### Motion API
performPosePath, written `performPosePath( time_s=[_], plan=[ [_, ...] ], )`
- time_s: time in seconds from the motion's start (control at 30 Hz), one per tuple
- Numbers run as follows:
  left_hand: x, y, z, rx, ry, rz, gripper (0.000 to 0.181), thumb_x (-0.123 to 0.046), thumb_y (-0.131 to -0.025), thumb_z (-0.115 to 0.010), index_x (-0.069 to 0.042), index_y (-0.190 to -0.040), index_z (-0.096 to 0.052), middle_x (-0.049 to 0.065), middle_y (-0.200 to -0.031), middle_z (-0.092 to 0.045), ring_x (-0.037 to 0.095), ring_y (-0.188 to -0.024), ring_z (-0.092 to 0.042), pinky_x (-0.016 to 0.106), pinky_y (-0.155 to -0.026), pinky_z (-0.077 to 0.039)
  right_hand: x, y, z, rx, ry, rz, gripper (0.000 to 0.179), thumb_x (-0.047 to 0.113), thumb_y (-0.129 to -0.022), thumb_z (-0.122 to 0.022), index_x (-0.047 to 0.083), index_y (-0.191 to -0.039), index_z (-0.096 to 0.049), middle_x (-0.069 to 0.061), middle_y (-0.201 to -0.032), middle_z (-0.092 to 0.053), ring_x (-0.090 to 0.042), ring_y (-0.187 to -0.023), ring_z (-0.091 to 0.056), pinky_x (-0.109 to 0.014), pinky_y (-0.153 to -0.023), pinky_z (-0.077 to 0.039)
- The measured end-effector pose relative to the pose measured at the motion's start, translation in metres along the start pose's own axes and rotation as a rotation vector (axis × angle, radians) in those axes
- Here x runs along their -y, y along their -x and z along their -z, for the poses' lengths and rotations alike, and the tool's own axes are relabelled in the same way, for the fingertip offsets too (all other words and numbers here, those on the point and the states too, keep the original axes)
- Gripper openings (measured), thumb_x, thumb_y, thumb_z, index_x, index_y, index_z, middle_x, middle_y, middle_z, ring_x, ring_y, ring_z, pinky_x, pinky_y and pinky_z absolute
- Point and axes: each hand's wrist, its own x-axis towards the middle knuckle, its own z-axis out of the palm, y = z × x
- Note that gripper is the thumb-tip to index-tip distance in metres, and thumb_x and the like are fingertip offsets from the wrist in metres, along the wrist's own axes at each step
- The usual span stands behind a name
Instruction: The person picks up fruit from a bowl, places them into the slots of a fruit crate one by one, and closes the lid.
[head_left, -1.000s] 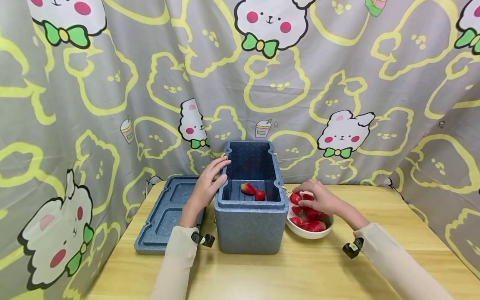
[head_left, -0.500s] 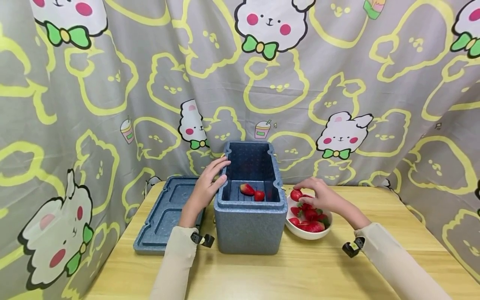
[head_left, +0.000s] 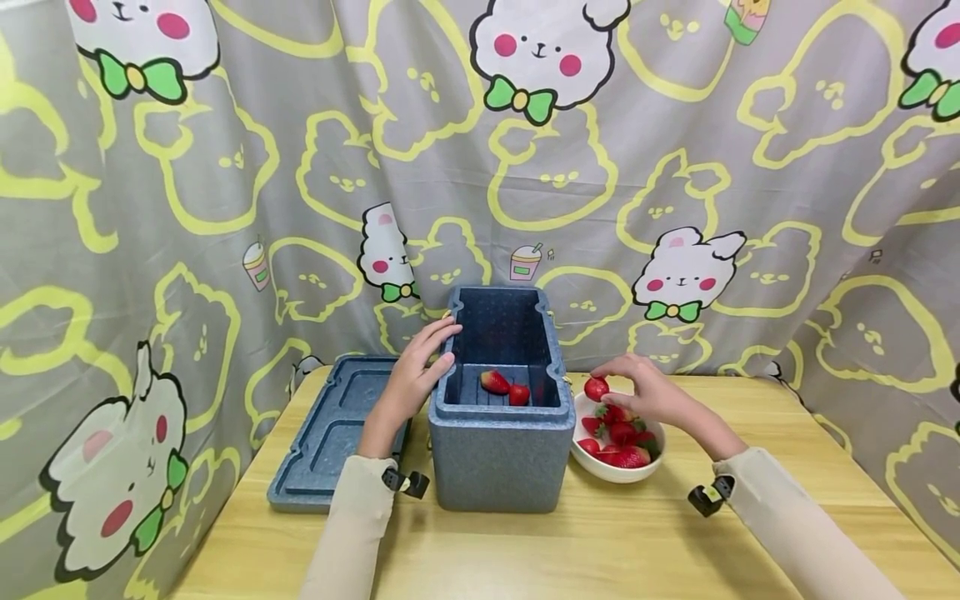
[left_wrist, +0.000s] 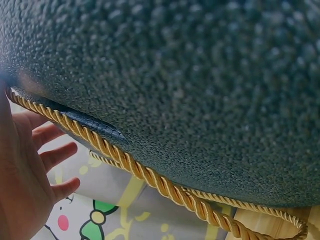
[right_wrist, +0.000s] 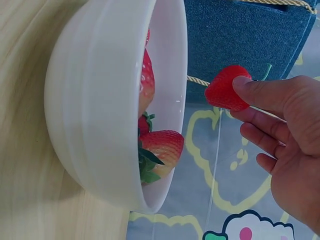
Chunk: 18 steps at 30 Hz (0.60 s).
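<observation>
I judge the red, heart-shaped strawberry light, smooth-skinned and perhaps easily bruised, best held gently by its broad sides. The right hand pinches it just above the round, ceramic-looking white bowl; well apart, the left hand, fingers extended, rests on the blue-grey, foam-like rectangular box's rim.

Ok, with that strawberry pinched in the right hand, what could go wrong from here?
The held strawberry is only pinched by the right hand's thumb and fingertips, so it might slip and fall.
If dropped from the rim of the box, it could bruise itself or the two strawberries inside.
The left hand is close to the gold rope; catching it might tug the box.
</observation>
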Motion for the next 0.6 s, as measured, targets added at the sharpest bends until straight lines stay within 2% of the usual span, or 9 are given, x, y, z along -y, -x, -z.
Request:
performPosePath(
  time_s=[0.1, 0.2, 0.4, 0.6],
  plan=[
    [0.000, 0.000, -0.001, 0.000, 0.004, -0.002, 0.047, -0.027, -0.104, -0.049, -0.017, -0.150, -0.052, 0.002, -0.163, -0.039, 0.026, -0.152, -0.034, 0.060, -0.122, -0.026, 0.002, 0.001, 0.003, -0.008, -0.006, -0.009, 0.034, 0.004, -0.082, -0.082, 0.002, -0.115, -0.074, -0.012, -0.114, -0.075, -0.034, -0.107, -0.065, -0.063, -0.103, -0.042],
    [0.000, 0.000, -0.001, 0.003, 0.005, -0.004, 0.047, -0.025, -0.104, -0.049, -0.018, -0.150, -0.052, 0.003, -0.163, -0.039, 0.026, -0.152, -0.034, 0.060, -0.122, -0.026, 0.003, 0.001, 0.004, -0.017, -0.003, -0.010, 0.035, 0.004, -0.081, -0.082, 0.002, -0.115, -0.073, -0.013, -0.113, -0.075, -0.034, -0.107, -0.064, -0.064, -0.103, -0.041],
    [0.000, 0.000, 0.000, -0.008, 0.005, -0.011, 0.046, -0.022, -0.104, -0.051, -0.018, -0.149, -0.052, 0.003, -0.162, -0.040, 0.026, -0.151, -0.034, 0.059, -0.121, -0.027, 0.003, -0.002, 0.005, 0.007, 0.007, -0.026, 0.035, 0.006, -0.083, -0.082, 0.003, -0.117, -0.073, -0.012, -0.116, -0.075, -0.032, -0.108, -0.064, -0.057, -0.097, -0.045],
    [0.002, 0.000, 0.000, -0.004, -0.003, -0.018, 0.046, -0.026, -0.104, -0.049, -0.019, -0.150, -0.052, 0.004, -0.162, -0.039, 0.027, -0.151, -0.034, 0.060, -0.120, -0.028, 0.003, -0.010, 0.013, -0.021, 0.036, 0.029, 0.035, 0.004, -0.081, -0.083, 0.001, -0.115, -0.074, -0.012, -0.112, -0.076, -0.032, -0.103, -0.066, -0.055, -0.095, -0.047]
  ],
)
